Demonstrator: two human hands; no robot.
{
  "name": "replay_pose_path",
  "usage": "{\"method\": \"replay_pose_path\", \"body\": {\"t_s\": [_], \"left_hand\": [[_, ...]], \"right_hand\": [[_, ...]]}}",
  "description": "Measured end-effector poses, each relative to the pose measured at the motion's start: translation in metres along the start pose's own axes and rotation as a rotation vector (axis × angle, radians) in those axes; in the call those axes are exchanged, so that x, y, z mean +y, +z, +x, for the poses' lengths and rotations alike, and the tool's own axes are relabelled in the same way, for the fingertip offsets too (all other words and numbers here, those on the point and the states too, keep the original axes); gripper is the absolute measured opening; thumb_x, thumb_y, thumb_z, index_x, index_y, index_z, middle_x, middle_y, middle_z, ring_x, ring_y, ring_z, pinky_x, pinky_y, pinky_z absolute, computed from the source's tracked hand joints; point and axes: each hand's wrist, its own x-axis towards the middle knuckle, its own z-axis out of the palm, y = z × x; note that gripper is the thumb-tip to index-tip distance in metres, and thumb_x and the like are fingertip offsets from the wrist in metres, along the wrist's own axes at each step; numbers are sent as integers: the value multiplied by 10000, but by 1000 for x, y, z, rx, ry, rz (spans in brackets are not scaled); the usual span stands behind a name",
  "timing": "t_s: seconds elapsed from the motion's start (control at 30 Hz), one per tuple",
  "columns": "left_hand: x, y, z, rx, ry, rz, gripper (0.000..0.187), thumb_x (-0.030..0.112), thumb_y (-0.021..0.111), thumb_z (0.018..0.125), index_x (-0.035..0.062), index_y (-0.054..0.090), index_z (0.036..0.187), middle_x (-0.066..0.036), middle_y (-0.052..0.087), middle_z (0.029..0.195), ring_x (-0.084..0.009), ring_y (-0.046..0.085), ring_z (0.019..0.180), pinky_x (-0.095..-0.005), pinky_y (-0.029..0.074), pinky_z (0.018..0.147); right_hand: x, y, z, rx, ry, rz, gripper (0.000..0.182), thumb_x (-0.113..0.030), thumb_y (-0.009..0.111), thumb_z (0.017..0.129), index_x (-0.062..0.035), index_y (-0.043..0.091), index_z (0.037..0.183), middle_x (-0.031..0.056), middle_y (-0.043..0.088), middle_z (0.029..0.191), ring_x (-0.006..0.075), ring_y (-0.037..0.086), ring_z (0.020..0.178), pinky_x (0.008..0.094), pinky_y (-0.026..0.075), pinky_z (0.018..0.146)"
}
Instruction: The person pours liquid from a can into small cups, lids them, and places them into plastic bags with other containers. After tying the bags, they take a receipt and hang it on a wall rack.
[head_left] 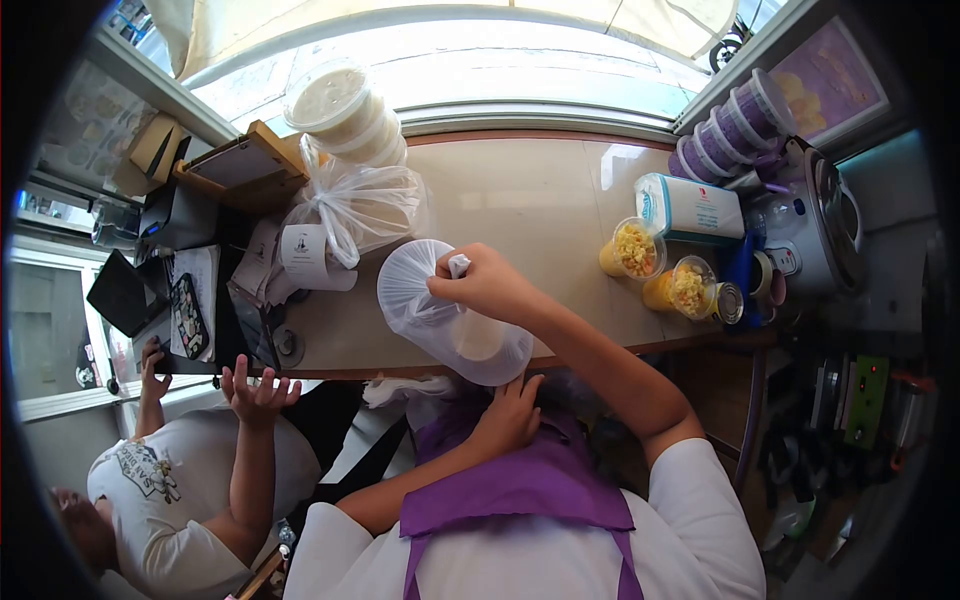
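Apparently closing a translucent white plastic bag point(425, 312), the right hand point(478, 282) pinches its neck, with the left hand point(510, 414) at five o'clock, grip unclear, the next move likely needing tension.

Whitish bag point(412, 300), purple apron point(520, 490), yel. cup contents point(690, 290), beige tabletop point(530, 190), dk phone point(187, 315), prob. patterned

held bag point(412, 290): contents hazy | tissue pack point(697, 208): small print unreadable | white shirt point(700, 520): cut by bottom edge
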Motion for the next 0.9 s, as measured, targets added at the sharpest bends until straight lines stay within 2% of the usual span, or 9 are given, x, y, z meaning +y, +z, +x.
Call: {"method": "replay_pose_path", "body": {"t_s": [0.2, 0.4, 0.47, 0.5, 0.53, 0.6, 0.67, 0.77, 0.9], "left_hand": [[7, -12, -10, -75, -236, -122, 505, 100, 595, 813, -9, 420, 1274, -315, 404, 1297, -452, 417, 1213, -444, 383, 1003], [-43, -26, -39, 36, 119, -92, 297, 97, 584, 800, 40, 590, 1092, -226, 562, 1192, -370, 544, 1088, -441, 442, 913], [-40, -88, -48, -137, -394, -148, 229, 112, 559, 811, 26, 614, 1016, -195, 642, 1006, -349, 611, 952, -436, 468, 854], [-46, -107, -50, 12, -550, -78, 219, 128, 524, 835, 31, 605, 1015, -208, 646, 865, -354, 627, 867, -430, 484, 803], [-67, -111, -54, 190, -637, -86, 273, 106, 556, 828, 30, 574, 1089, -196, 642, 925, -338, 629, 872, -410, 490, 790], [-101, -111, -44, 622, -543, -170, 381, 88, 605, 813, 23, 520, 1179, -176, 623, 1001, -319, 625, 884, -390, 493, 791], [-127, -94, -21, 735, -463, -472, 453, 70, 607, 802, -18, 471, 1225, -222, 576, 1071, -349, 600, 921, -418, 472, 800], [-132, -89, 7, 817, -417, -257, 443, 103, 622, 791, -8, 496, 1201, -222, 592, 1057, -351, 603, 921, -417, 471, 802], [-128, -96, 16, 741, -647, -407, 386, 210, 653, 801, -7, 557, 1106, -190, 630, 923, -311, 621, 855, -376, 478, 796]], "right_hand": [[2, 2, -1, -11, -13, -60, 307, -190, 620, 835, -15, 494, 616, -9, 463, 569, 50, 426, 557, 241, 381, 521], [1, 18, -13, 49, -36, -103, 297, -235, 626, 886, -8, 557, 707, 2, 502, 621, 49, 438, 600, 234, 383, 549], [4, 23, -17, 100, -79, -157, 287, -243, 625, 890, -7, 566, 736, -3, 506, 627, 50, 439, 605, 236, 385, 552], [5, 24, -17, 126, -103, -181, 283, -247, 625, 892, -7, 571, 751, -5, 508, 629, 51, 440, 608, 237, 386, 554], [5, 25, -17, 137, -74, -138, 298, -267, 626, 875, 10, 586, 773, 72, 569, 639, 117, 505, 596, 295, 411, 563], [9, 28, -17, 194, -80, -65, 297, -259, 628, 877, 7, 576, 756, 44, 552, 626, 99, 490, 587, 277, 394, 548], [7, 30, -19, 226, -46, 13, 297, -249, 628, 880, 0, 566, 730, 14, 530, 617, 78, 473, 579, 255, 376, 535], [-3, 31, -27, 218, 49, 88, 301, -234, 626, 887, -23, 553, 684, -29, 494, 610, 46, 447, 567, 223, 348, 518], [-10, 27, -27, 178, 97, 31, 308, -219, 632, 886, -44, 542, 649, -53, 445, 578, 26, 400, 546, 217, 308, 492]]}}
